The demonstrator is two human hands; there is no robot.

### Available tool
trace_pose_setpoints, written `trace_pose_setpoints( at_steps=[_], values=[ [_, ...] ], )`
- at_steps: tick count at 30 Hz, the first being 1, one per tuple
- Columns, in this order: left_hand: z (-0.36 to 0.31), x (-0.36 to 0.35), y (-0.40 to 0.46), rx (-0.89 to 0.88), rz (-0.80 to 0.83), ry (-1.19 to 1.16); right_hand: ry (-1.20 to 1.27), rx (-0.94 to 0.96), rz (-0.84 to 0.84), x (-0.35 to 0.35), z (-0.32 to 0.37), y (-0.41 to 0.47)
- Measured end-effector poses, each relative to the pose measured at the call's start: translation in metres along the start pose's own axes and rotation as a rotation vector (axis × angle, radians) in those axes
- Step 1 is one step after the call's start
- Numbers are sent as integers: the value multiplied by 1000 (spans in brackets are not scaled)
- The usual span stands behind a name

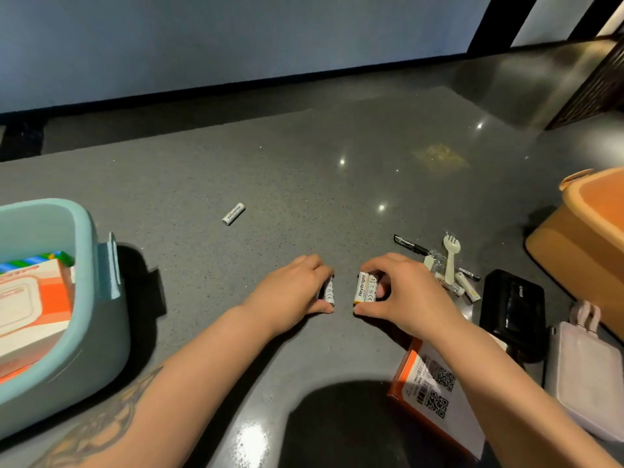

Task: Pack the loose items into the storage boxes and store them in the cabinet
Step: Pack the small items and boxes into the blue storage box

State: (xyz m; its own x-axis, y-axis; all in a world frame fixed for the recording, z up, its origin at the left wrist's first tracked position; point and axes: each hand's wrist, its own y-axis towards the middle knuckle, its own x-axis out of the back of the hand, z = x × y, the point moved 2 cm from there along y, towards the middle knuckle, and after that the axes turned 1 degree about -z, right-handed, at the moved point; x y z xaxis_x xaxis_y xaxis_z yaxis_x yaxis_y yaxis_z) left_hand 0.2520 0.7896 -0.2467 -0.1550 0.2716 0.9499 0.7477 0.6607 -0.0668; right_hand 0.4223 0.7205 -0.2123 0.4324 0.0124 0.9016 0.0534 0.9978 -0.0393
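On the grey floor my left hand point(293, 289) grips white batteries point(330, 292) between curled fingers and thumb. Close beside it my right hand point(401, 292) pinches two white Heybright batteries point(365, 288) held side by side. One more loose battery point(233, 213) lies alone farther off, up and to the left. A light-blue storage box point(84, 319) stands open at the left with wipe packs point(33, 298) inside. An orange storage box point(580, 238) stands at the right edge.
To the right of my hands lie a black pen point(413, 246), a white plastic fork point(450, 261), more batteries point(467, 287), a black Anker power bank point(511, 305), a pale pouch point(587, 376) and an orange carton point(429, 390). A wall runs along the back.
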Motion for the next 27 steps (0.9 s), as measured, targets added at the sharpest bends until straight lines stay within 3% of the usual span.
trace_pose_setpoints(
  at_steps=[10, 18, 27],
  values=[
    [26, 12, -77, 197, -19, -65, 82, 110, -14, -18, 57, -9],
    [35, 16, -120, 148, 41, -127, 132, 172, 30, -44, 92, -21],
    [20, 47, -152, 158, -205, -142, 92, 228, -30, -20, 116, -24]
  ],
)
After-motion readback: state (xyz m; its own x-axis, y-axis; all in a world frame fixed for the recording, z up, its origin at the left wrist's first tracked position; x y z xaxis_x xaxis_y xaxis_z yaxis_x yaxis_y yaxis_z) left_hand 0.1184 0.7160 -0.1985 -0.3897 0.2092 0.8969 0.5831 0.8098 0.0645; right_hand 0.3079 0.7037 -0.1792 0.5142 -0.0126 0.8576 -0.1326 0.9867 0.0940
